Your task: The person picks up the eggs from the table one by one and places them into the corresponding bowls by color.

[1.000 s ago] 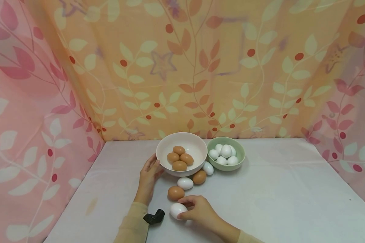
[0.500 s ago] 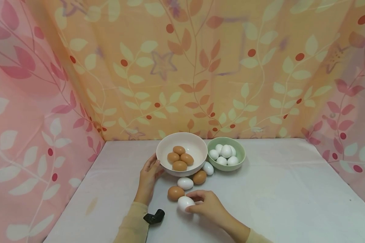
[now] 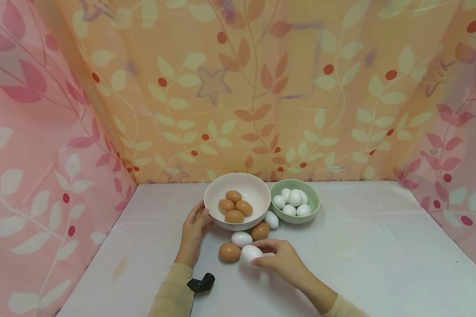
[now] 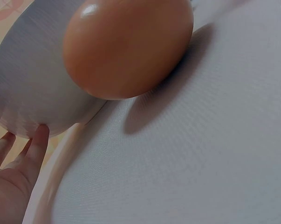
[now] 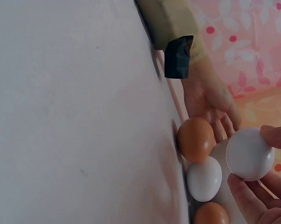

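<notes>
My right hand (image 3: pixel 287 262) pinches a white egg (image 3: pixel 251 254) between thumb and fingers, just above the table in the head view. The same white egg (image 5: pixel 249 155) fills the fingers in the right wrist view. With its fingertips, my left hand (image 3: pixel 194 226) touches the left side of a large white bowl (image 3: pixel 259 193); in the left wrist view those fingers (image 4: pixel 37 144) lie fairly straight against the bowl wall. Several brown eggs (image 3: pixel 234 216) sit inside this bowl. In front of it lie a brown egg (image 3: pixel 228 252), a white egg (image 3: pixel 241 239), another brown egg (image 3: pixel 260 231) and another white egg (image 3: pixel 272 219).
Against the white bowl's right side stands a smaller green bowl (image 3: pixel 316 204) holding several white eggs (image 3: pixel 295 197). A white cloth (image 3: pixel 381 246) covers the table. Patterned fabric (image 3: pixel 262 88) hangs behind and on both sides. A black device (image 3: pixel 201 283) sits at the left wrist.
The white egg in my right hand has moved to the right and farther from me, now beside the nearest brown egg. My left hand and both bowls have stayed in place.
</notes>
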{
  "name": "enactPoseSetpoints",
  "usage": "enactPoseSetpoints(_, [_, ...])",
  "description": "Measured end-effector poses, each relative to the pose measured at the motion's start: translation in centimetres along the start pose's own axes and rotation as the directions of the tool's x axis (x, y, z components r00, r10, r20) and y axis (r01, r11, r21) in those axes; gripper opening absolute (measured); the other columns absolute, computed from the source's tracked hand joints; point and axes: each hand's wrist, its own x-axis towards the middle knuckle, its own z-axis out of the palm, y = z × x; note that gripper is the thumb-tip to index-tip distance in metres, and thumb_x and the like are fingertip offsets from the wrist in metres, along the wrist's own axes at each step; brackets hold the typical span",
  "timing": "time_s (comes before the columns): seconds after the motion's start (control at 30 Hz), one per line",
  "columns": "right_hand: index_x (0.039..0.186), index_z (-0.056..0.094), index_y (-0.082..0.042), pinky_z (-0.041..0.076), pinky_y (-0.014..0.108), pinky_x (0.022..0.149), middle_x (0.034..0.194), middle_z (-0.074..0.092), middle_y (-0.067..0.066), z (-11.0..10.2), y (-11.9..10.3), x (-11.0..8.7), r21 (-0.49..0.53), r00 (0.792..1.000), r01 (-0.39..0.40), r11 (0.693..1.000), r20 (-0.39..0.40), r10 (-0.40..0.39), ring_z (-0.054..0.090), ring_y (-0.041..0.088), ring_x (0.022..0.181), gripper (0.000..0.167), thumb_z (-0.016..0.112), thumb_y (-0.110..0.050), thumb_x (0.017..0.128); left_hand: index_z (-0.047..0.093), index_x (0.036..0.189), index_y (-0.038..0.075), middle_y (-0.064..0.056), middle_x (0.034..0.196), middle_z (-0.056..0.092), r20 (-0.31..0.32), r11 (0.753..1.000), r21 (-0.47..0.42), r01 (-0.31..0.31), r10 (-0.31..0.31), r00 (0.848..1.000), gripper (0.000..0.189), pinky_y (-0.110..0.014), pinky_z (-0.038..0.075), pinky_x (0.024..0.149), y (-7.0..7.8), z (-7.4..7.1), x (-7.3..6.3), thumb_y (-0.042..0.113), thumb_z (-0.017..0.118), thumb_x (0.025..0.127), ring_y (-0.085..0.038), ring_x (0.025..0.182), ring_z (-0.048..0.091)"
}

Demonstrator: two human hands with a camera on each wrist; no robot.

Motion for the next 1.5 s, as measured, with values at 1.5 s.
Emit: enactPoseSetpoints(1.5, [0.123, 0.068, -0.002, 0.055, 0.026, 0.088, 0.122, 0.071, 0.013, -6.4, -1.5, 1.0, 0.003, 0.98, -0.055, 0.999, -0.192, 0.054, 0.066, 0.023, 0.112, 0.047, 0.081, -0.022, 0.082, 0.044, 0.15, 0.018, -0.005, 0.156, 0.042, -0.005, 1.0, -0.016, 0.019, -0.019, 1.0, 0.049, -0.036, 0.054, 0.102, 0.1, 0.1, 0.0, 0.024, 0.056, 0.102, -0.027, 0.132, 0.053])
